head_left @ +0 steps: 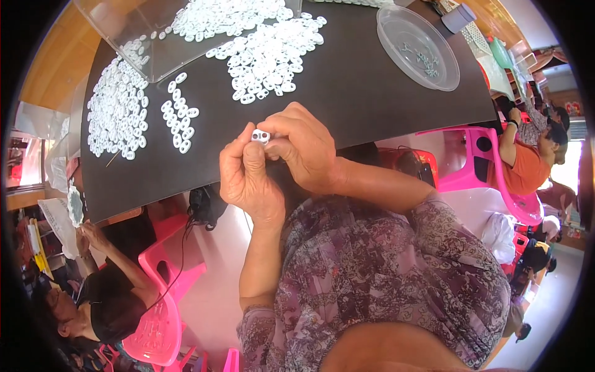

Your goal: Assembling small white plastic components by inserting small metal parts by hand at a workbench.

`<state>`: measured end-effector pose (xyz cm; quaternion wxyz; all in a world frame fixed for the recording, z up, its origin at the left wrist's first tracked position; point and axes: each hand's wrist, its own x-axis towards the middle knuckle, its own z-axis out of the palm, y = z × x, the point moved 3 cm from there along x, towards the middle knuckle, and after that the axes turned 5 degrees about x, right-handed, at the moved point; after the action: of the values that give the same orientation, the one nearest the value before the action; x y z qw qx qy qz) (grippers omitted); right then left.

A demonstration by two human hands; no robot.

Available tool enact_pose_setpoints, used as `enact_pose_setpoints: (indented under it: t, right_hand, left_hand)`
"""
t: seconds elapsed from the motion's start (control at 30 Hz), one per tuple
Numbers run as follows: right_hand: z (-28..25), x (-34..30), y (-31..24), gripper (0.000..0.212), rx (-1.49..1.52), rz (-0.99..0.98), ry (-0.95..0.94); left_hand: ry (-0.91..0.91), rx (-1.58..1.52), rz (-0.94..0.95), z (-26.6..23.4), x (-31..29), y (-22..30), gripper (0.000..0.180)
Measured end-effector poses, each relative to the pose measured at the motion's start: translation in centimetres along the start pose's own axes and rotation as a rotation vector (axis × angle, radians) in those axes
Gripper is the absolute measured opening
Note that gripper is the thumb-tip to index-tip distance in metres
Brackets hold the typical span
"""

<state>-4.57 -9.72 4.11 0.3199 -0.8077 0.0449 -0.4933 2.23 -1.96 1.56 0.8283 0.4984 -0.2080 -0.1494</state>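
Between my two hands, just off the near edge of the dark table (204, 133), is a small white oval plastic piece (261, 136) with two dark round holes. My left hand (251, 177) pinches it from the left between thumb and fingers. From the right, my right hand (304, 146) grips the same piece with thumb and forefinger. Beyond my hands spreads a pile of similar white pieces (266, 59). To the left lie a large heap of white pieces (116, 108) and a smaller cluster of white pieces (180, 115).
A clear plastic bin (142, 62) tilts at the far left, with more white pieces by it. A round clear tray (443, 74) at the far right holds small greyish bits. Pink chairs (474, 167) flank me. A person in black (114, 310) sits at left, another in orange (527, 164) at right.
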Motion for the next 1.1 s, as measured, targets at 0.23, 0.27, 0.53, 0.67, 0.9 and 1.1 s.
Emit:
enact_pose_setpoints:
  t: [0.23,0.27,0.53,0.67,0.9,1.1]
  right_hand:
    - [-0.2,0.2,0.0,0.023,-0.008,-0.039,0.006]
    - [-0.2,0.1,0.1,0.023,0.021,0.049,-0.026]
    - [-0.7,0.0,0.3,0.025,0.115,0.194,-0.054]
    - [-1.0,-0.3,0.2,0.028,0.103,0.171,-0.008]
    - [-1.1,-0.6,0.0,0.03,0.064,0.117,-0.011]
    - [-1.0,-0.6,-0.3,0.028,0.056,0.05,0.014]
  left_hand:
    - [0.018,-0.08,-0.079,0.1,-0.1,-1.0,0.017]
    - [0.041,-0.079,-0.094,0.1,-0.1,-1.0,0.018]
    - [-0.01,-0.092,-0.117,0.0,-0.2,-0.8,0.017]
    - [-0.026,-0.072,-0.097,0.3,-0.3,-0.6,0.018]
    - [-0.038,-0.074,-0.096,0.1,-0.6,-0.7,0.019]
    - [-0.022,-0.086,-0.082,0.0,-0.9,-1.1,0.019]
